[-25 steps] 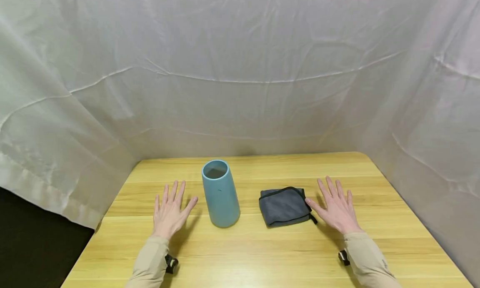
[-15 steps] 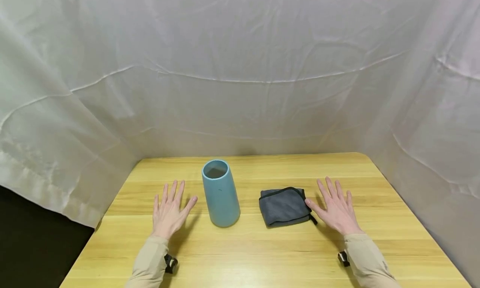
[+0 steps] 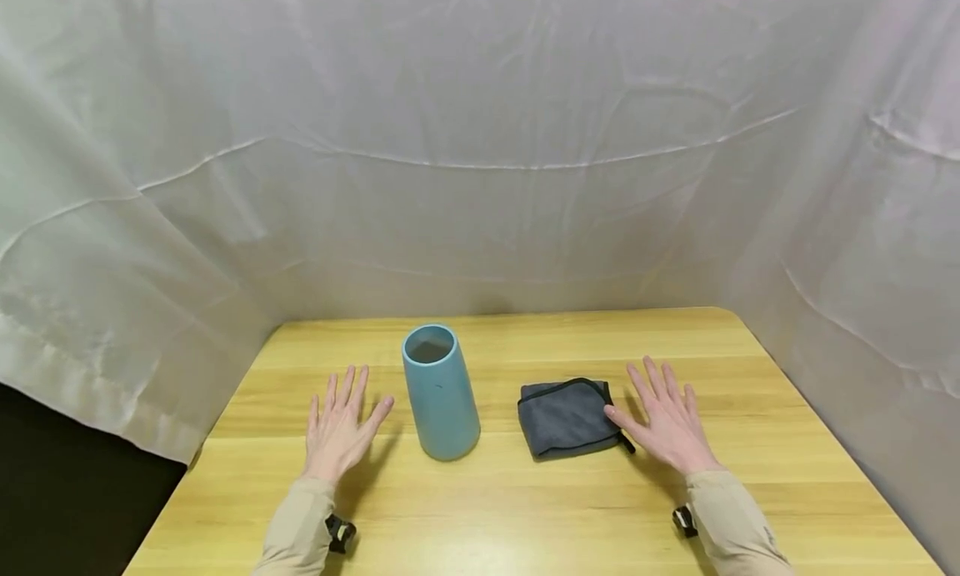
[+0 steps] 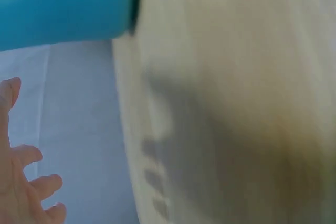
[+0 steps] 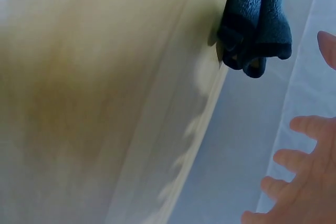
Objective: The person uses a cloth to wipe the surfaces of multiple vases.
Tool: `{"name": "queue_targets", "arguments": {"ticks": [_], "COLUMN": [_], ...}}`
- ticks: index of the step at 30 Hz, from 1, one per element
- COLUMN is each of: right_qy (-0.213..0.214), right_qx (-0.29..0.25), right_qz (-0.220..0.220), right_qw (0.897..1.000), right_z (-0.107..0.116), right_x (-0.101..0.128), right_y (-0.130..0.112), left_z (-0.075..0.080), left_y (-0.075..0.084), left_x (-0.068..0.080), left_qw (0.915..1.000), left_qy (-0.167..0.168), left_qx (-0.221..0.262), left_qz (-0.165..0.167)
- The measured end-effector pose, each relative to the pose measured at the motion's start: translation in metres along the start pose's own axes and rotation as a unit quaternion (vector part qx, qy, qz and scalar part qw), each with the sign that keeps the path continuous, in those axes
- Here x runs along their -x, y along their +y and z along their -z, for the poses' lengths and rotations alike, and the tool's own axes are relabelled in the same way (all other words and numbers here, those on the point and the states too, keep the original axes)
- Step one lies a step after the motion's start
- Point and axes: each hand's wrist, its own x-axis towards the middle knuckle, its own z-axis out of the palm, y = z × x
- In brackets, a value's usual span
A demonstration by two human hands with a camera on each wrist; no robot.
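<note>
A tall blue vase point(image 3: 444, 405), wide at the base and hollow at the top, stands upright on the wooden table. To its left my left hand point(image 3: 339, 434) hovers palm down with spread fingers, holding nothing; the left wrist view shows the hand point(image 4: 21, 182) apart from the vase point(image 4: 63, 9). A folded dark grey cloth point(image 3: 568, 419) with black edging and a small loop lies right of the vase. My right hand point(image 3: 671, 426) is spread beside it, the thumb overlapping the cloth's right edge in the head view. In the right wrist view the cloth point(image 5: 257, 19) is apart from the fingers.
The light wooden table point(image 3: 495, 518) has rounded far corners. A pale fabric curtain point(image 3: 480, 226) hangs behind it and along both sides. A dark area point(image 3: 75, 484) lies past the left edge. Each wrist carries a small black camera, such as the left one point(image 3: 341, 533).
My right hand has shifted slightly left, toward the cloth. The left hand stays about where it was, and the vase and cloth have not moved on the table.
</note>
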Motion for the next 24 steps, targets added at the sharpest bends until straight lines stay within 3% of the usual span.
{"name": "queue_targets", "arguments": {"ticks": [3, 5, 7, 12, 15, 19, 21, 24], "right_qy": [-0.002, -0.002, -0.001, 0.004, 0.012, 0.020, 0.022, 0.023], "right_qx": [-0.002, -0.004, -0.005, -0.008, -0.009, -0.009, -0.012, -0.007], "right_qz": [0.006, 0.013, 0.025, 0.065, 0.093, 0.127, 0.146, 0.180], "right_qw": [1.000, 1.000, 1.000, 0.998, 0.996, 0.992, 0.989, 0.983], "right_z": [-0.001, -0.002, -0.002, -0.006, -0.011, -0.018, -0.021, -0.025], "right_x": [0.001, 0.002, 0.000, -0.003, -0.003, -0.004, -0.005, -0.008], "right_y": [-0.003, -0.006, -0.009, -0.019, -0.025, -0.034, -0.041, -0.050], "left_z": [0.005, 0.009, 0.014, 0.027, 0.033, 0.040, 0.042, 0.045], "left_y": [0.005, 0.011, 0.017, 0.036, 0.049, 0.064, 0.070, 0.077], "left_x": [-0.002, -0.003, -0.006, -0.008, -0.008, -0.008, -0.010, -0.013], "left_qw": [0.9976, 0.9907, 0.9783, 0.9357, 0.9139, 0.8933, 0.8861, 0.8833], "left_qy": [-0.002, -0.001, 0.000, 0.007, 0.003, -0.006, -0.005, 0.005], "left_qx": [0.069, 0.135, 0.205, 0.339, 0.382, 0.421, 0.435, 0.444], "left_qz": [-0.008, -0.018, -0.032, -0.097, -0.137, -0.157, -0.158, -0.151]}}
